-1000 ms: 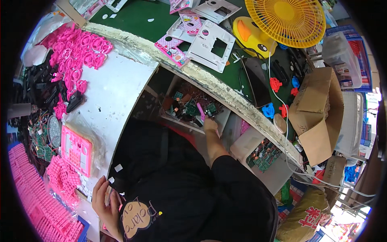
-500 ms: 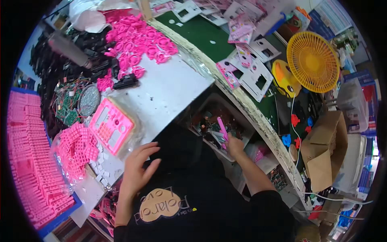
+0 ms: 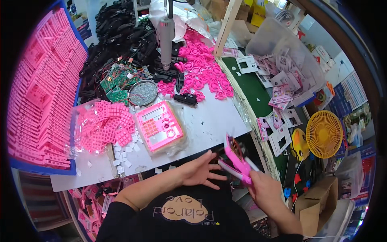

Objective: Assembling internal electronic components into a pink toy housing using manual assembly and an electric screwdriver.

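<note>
My right hand (image 3: 264, 188) grips a pink plastic part (image 3: 237, 160) with pale strips along its sides, held just off the worktable's front edge; its exact kind is unclear. My left hand (image 3: 199, 171) is open beside it, fingers spread and holding nothing. On the white table (image 3: 213, 125) a pink panel (image 3: 155, 128) with a keypad and openings lies face up on a plastic-wrapped block. Left of it are pink keypad grids (image 3: 105, 123) on a clear bag and small white squares (image 3: 127, 155). Behind it stands a round dish of screws (image 3: 143, 93).
An electric screwdriver (image 3: 165, 40) hangs above the table. Wired green circuit boards (image 3: 117, 82), black parts (image 3: 117, 44) and pink ring-shaped parts (image 3: 203, 74) are heaped behind. A blue-rimmed crate of pink panels (image 3: 48, 92) stands left; a yellow fan (image 3: 324, 134) and cardboard box (image 3: 318, 203) are right.
My right hand has lifted the pink part out of the bin below the table, up toward the table edge. My left hand has moved right, toward it. The view has turned leftward.
</note>
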Demonstrator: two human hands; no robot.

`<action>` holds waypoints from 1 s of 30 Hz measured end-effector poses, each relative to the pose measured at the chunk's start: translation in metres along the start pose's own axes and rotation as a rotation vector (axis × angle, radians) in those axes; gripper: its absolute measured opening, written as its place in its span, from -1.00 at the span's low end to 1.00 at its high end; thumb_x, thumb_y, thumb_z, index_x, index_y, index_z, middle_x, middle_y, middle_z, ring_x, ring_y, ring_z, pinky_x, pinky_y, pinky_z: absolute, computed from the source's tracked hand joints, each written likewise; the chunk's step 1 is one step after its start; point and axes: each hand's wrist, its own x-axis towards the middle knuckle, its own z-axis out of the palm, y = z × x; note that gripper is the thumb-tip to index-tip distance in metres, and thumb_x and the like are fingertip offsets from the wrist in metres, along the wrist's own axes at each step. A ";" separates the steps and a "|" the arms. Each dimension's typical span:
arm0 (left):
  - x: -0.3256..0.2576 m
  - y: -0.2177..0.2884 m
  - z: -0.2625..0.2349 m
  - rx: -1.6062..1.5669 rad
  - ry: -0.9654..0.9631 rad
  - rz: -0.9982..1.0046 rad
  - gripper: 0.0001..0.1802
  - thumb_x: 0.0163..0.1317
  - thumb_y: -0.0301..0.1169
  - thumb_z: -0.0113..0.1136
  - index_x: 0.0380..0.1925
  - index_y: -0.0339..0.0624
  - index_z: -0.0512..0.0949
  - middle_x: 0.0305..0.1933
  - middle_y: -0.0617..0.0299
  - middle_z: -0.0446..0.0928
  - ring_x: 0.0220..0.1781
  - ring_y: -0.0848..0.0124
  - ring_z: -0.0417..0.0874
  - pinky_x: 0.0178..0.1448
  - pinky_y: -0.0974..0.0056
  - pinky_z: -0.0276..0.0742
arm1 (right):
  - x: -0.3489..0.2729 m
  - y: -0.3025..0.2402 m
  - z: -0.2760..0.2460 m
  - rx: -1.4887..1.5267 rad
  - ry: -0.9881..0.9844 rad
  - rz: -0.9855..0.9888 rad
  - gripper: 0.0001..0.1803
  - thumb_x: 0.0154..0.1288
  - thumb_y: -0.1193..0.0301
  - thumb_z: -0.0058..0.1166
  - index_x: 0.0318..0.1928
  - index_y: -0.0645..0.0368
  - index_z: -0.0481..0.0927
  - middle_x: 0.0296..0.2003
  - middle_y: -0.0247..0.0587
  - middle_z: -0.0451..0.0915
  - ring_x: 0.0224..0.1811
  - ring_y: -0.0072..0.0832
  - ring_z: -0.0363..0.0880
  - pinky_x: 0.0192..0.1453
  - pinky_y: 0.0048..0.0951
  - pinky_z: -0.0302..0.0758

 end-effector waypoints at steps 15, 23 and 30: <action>-0.066 0.092 -0.023 -0.137 -0.163 0.846 -0.22 0.04 -0.26 0.13 0.35 -0.22 0.31 0.24 -0.07 0.50 0.22 0.03 0.57 0.30 -0.16 0.45 | 0.146 -0.102 -0.047 -0.518 0.389 -0.697 -0.63 0.05 0.37 0.14 -0.08 0.15 0.55 -0.37 -0.20 0.52 -0.25 -0.31 0.57 -0.13 -0.24 0.47; -0.073 0.105 -0.031 -0.045 -0.031 1.098 -0.09 -0.18 -0.48 0.13 0.35 -0.37 0.24 0.25 -0.10 0.48 0.24 0.02 0.58 0.43 0.04 0.40 | 0.195 -0.094 -0.043 -0.165 0.377 -0.874 -0.47 0.03 0.41 0.24 0.09 0.21 0.55 -0.27 -0.14 0.55 -0.20 -0.22 0.56 -0.01 -0.18 0.52; -0.104 0.105 -0.068 0.118 0.308 1.047 -0.03 -0.24 -0.54 0.15 0.37 -0.42 0.18 0.31 -0.16 0.42 0.30 -0.04 0.53 0.44 -0.06 0.43 | 0.240 -0.013 0.031 0.590 0.602 -0.587 -0.46 0.14 0.27 0.38 0.10 0.21 0.55 -0.07 -0.11 0.62 0.02 -0.15 0.58 0.09 -0.23 0.54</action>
